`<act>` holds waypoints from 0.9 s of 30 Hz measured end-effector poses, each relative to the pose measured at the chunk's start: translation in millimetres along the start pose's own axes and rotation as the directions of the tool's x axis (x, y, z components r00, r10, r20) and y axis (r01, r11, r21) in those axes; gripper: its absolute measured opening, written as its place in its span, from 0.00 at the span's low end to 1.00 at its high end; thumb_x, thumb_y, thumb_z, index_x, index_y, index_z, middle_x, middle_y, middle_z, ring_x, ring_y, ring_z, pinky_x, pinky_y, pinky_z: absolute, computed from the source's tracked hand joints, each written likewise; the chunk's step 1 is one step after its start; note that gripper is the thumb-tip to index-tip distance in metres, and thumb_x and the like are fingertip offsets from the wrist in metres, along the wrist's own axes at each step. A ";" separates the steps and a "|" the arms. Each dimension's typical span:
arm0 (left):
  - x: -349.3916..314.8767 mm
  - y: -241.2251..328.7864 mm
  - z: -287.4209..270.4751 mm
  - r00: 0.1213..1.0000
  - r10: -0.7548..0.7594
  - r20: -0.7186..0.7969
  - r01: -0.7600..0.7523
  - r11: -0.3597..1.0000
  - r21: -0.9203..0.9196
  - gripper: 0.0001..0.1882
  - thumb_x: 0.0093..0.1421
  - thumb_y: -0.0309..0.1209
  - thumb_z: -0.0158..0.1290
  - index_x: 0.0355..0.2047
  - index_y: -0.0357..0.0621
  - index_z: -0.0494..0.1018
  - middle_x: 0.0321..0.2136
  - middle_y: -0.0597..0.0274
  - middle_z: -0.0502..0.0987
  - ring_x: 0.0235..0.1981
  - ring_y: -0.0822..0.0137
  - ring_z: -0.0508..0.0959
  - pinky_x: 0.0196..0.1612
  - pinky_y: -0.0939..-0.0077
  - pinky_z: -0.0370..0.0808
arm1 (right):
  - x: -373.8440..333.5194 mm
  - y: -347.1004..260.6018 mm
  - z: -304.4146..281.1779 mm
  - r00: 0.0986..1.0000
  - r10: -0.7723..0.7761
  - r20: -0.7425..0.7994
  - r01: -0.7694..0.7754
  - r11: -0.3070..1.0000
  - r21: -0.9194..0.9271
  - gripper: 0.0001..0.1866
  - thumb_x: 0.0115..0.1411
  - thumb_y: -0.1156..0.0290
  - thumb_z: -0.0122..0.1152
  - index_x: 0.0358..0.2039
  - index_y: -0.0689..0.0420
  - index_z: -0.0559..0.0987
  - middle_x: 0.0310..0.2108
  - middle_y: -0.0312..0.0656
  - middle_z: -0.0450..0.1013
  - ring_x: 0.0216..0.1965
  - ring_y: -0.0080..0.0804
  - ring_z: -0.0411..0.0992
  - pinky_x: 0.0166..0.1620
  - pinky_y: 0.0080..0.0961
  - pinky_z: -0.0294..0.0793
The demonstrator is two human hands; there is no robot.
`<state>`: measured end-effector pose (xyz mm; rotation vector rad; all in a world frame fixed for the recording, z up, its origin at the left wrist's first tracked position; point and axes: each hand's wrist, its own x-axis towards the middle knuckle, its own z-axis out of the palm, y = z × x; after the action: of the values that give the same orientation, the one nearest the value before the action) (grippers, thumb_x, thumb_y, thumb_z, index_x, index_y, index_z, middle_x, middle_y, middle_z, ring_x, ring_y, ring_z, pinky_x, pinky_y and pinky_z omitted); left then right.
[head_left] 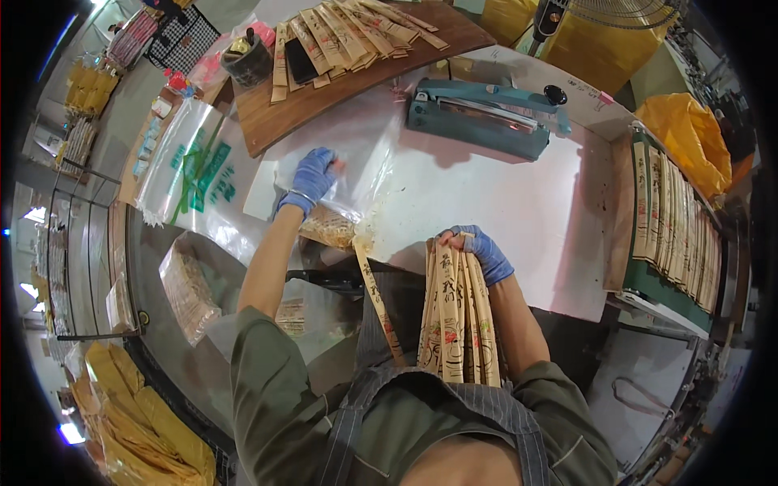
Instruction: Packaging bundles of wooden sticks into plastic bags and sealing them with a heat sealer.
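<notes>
My right hand [484, 253], in a blue fingerless glove, grips a bundle of long tan paper chopstick sleeves [458, 324]. They hang down toward my apron, printed in black with red marks. My left hand [312, 180], gloved the same way, lies over clear plastic bags [356, 166] on the white worktop. Its fingers look curled and pinched on the film, partly blurred. Just below it, a filled clear packet [328, 227] rests at the table's edge. One loose sleeve [377, 300] slants down between my arms.
A teal heat sealer [482, 117] stands at the back of the worktop [486, 194]. More sleeves [340, 36], a dark phone [301, 61] and a cup [247, 61] sit on a brown board [324, 105]. At right, a box [620, 211] holds sleeves in rows. Bag stacks [198, 178] lie left.
</notes>
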<state>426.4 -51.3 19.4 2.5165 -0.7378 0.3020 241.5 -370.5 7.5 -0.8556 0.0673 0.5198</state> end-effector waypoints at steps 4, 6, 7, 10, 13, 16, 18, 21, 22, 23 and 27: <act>-20.5 34.7 -22.6 0.888 -0.381 0.259 0.459 0.772 -0.440 0.12 0.48 0.33 0.59 0.22 0.39 0.70 0.20 0.62 0.71 0.20 0.74 0.67 0.25 0.78 0.67 | -2.6 2.2 -6.7 1.000 0.008 -0.029 -0.009 0.999 -0.034 0.13 0.48 0.66 0.59 0.30 0.64 0.77 0.26 0.42 0.74 0.25 0.26 0.72 0.32 0.21 0.73; -41.9 87.1 -35.3 0.775 -0.393 0.495 0.534 0.827 -0.178 0.14 0.46 0.36 0.61 0.20 0.39 0.70 0.17 0.58 0.71 0.16 0.71 0.66 0.22 0.78 0.65 | -15.5 -3.4 -12.7 0.993 -0.012 -0.117 0.010 1.000 -0.018 0.13 0.48 0.67 0.58 0.30 0.64 0.77 0.26 0.42 0.74 0.25 0.25 0.72 0.32 0.20 0.73; -63.3 116.5 -40.3 0.749 -0.385 0.539 0.407 0.909 0.084 0.15 0.45 0.37 0.62 0.20 0.40 0.70 0.16 0.57 0.70 0.15 0.69 0.65 0.21 0.78 0.65 | -17.1 -4.1 -13.3 0.993 -0.007 -0.122 0.004 1.000 -0.019 0.13 0.48 0.67 0.58 0.30 0.64 0.77 0.26 0.42 0.74 0.25 0.25 0.72 0.32 0.20 0.73; -146.2 142.7 6.5 0.868 -0.417 0.268 0.455 0.885 -0.096 0.15 0.44 0.34 0.60 0.25 0.38 0.68 0.18 0.56 0.72 0.16 0.66 0.71 0.22 0.75 0.69 | -9.0 -2.5 -3.7 0.996 0.026 -0.090 -0.025 1.000 0.012 0.13 0.47 0.68 0.57 0.31 0.64 0.76 0.26 0.43 0.74 0.25 0.27 0.72 0.32 0.21 0.73; -152.1 176.4 39.9 0.835 -0.535 0.127 0.521 0.696 -0.494 0.16 0.46 0.29 0.57 0.34 0.39 0.66 0.23 0.52 0.75 0.21 0.63 0.76 0.26 0.73 0.72 | 6.4 0.7 2.9 0.997 0.066 -0.033 -0.068 0.995 -0.076 0.13 0.47 0.68 0.57 0.31 0.63 0.76 0.27 0.43 0.74 0.27 0.27 0.72 0.33 0.21 0.73; -142.5 214.6 38.2 0.939 -0.324 0.119 0.344 0.866 -0.364 0.20 0.47 0.19 0.46 0.44 0.36 0.65 0.32 0.44 0.73 0.32 0.49 0.74 0.35 0.65 0.71 | 11.3 -5.7 20.6 0.993 0.116 0.006 -0.116 0.993 0.006 0.14 0.47 0.68 0.55 0.32 0.64 0.76 0.29 0.44 0.74 0.28 0.29 0.72 0.35 0.22 0.73; -139.7 221.0 33.2 0.928 -0.276 0.250 0.346 0.887 -0.306 0.25 0.49 0.19 0.43 0.50 0.31 0.59 0.41 0.39 0.69 0.41 0.44 0.69 0.44 0.58 0.67 | 11.7 -8.0 33.4 0.996 0.089 0.027 -0.092 0.987 0.134 0.14 0.47 0.69 0.54 0.33 0.63 0.75 0.32 0.47 0.73 0.32 0.33 0.72 0.38 0.24 0.72; -131.4 226.4 20.7 0.849 -0.285 0.445 0.399 0.898 -0.186 0.24 0.50 0.22 0.42 0.51 0.32 0.59 0.39 0.40 0.70 0.39 0.44 0.70 0.43 0.58 0.67 | 11.5 -10.1 34.8 0.991 0.100 0.086 -0.111 0.983 0.143 0.14 0.47 0.69 0.53 0.33 0.63 0.74 0.34 0.49 0.72 0.35 0.35 0.71 0.40 0.26 0.72; -131.2 225.5 19.2 0.864 -0.246 0.439 0.355 0.917 -0.184 0.20 0.51 0.25 0.43 0.46 0.32 0.63 0.37 0.40 0.70 0.38 0.45 0.71 0.41 0.59 0.68 | 10.0 -4.3 28.2 0.988 0.049 0.144 -0.071 0.987 0.148 0.13 0.46 0.69 0.53 0.32 0.64 0.74 0.33 0.49 0.72 0.35 0.36 0.71 0.40 0.27 0.72; -118.8 214.4 9.8 0.867 -0.247 0.434 0.348 0.922 -0.169 0.20 0.51 0.25 0.43 0.46 0.32 0.63 0.37 0.40 0.70 0.38 0.45 0.71 0.41 0.59 0.68 | 9.5 -2.8 24.6 0.987 0.037 0.157 -0.062 0.986 0.153 0.13 0.46 0.69 0.53 0.32 0.64 0.74 0.33 0.49 0.72 0.35 0.36 0.71 0.40 0.27 0.72; -60.5 89.9 -2.7 0.956 -0.222 0.192 0.286 0.852 -0.438 0.07 0.55 0.28 0.49 0.33 0.40 0.69 0.29 0.54 0.72 0.31 0.62 0.74 0.36 0.72 0.71 | 2.3 3.8 13.9 0.997 0.055 0.062 -0.063 0.988 0.138 0.11 0.46 0.72 0.51 0.28 0.64 0.75 0.34 0.52 0.70 0.37 0.43 0.69 0.43 0.33 0.71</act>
<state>326.1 -88.6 37.0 2.1495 -0.4465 -0.1310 239.7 -357.3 13.5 -0.7030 0.0756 0.5882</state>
